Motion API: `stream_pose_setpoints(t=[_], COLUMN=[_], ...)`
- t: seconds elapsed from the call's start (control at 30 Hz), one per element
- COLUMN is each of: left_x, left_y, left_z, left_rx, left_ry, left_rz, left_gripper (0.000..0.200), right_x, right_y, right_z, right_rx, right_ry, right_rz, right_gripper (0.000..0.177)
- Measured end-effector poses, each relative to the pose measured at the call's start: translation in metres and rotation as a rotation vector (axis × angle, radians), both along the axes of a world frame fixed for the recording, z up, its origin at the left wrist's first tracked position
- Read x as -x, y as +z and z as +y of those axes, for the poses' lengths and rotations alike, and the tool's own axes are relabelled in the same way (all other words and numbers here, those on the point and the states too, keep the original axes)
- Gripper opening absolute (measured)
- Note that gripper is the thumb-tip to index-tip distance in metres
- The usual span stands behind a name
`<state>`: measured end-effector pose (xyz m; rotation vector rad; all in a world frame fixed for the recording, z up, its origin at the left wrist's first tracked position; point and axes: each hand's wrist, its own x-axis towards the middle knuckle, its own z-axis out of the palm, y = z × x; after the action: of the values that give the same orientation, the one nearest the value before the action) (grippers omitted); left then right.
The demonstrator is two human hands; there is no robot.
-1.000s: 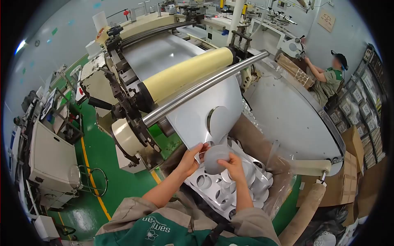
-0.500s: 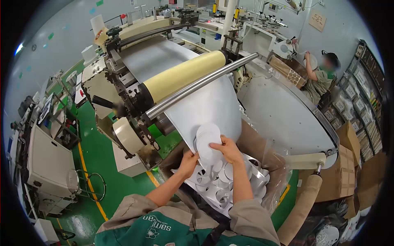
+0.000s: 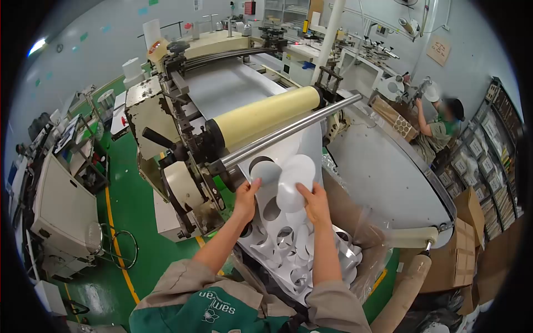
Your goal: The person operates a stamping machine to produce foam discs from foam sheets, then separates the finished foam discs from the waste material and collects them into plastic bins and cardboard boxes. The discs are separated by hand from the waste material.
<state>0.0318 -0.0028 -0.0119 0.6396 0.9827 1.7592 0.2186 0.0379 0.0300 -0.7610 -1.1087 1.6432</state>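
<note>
A pale sheet (image 3: 276, 155) with round cut-outs hangs from the machine's rollers. In my right hand (image 3: 317, 206) are several overlapping white discs (image 3: 295, 184), gripped at their right edge with the thumb on top. My left hand (image 3: 244, 201) is closed at the sheet's left side, its thumb at the lower edge of another white disc (image 3: 265, 172). That disc lies partly off its round hole, whose dark crescent shows above it. My left fingers are mostly hidden beneath. Below both hands, the punched sheet scrap (image 3: 283, 252) lies crumpled with loose discs among it.
A yellow roller (image 3: 269, 115) and a steel bar (image 3: 288, 131) cross above the sheet. To the right are a large grey panel (image 3: 391, 166), a padded arm (image 3: 404, 294) and cardboard boxes (image 3: 444, 258). A co-worker (image 3: 441, 125) sits at the far right, near shelving.
My left hand has moved up and left from the sheet's edge to another disc, which now lies off its hole. The discs in my right hand have shifted right. The view has turned slightly.
</note>
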Motion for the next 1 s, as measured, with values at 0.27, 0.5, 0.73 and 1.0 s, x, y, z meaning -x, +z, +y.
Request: stream_pose_setpoints(t=[0.27, 0.5, 0.73, 1.0], left_x=[-0.015, -0.019, -0.029, 0.009], left_y=[0.003, 0.030, 0.014, -0.014], left_z=[-0.028, -0.029, -0.050, 0.003], left_rx=[0.159, 0.298, 0.304, 0.138], left_ry=[-0.328, -0.324, -0.439, -0.030], left_rz=[0.027, -0.068, -0.077, 0.021], left_gripper=[0.037, 0.050, 0.042, 0.030], right_x=[-0.018, -0.083, -0.010, 0.000], right_y=[-0.076, -0.018, -0.018, 0.005], right_z=[-0.013, -0.057, -0.074, -0.020], right_rx=[0.234, -0.019, -0.345, 0.056], right_ry=[0.049, -0.017, 0.165, -0.109], right_rz=[0.295, -0.244, -0.695, 0.059], right_gripper=[0.029, 0.030, 0.033, 0.043])
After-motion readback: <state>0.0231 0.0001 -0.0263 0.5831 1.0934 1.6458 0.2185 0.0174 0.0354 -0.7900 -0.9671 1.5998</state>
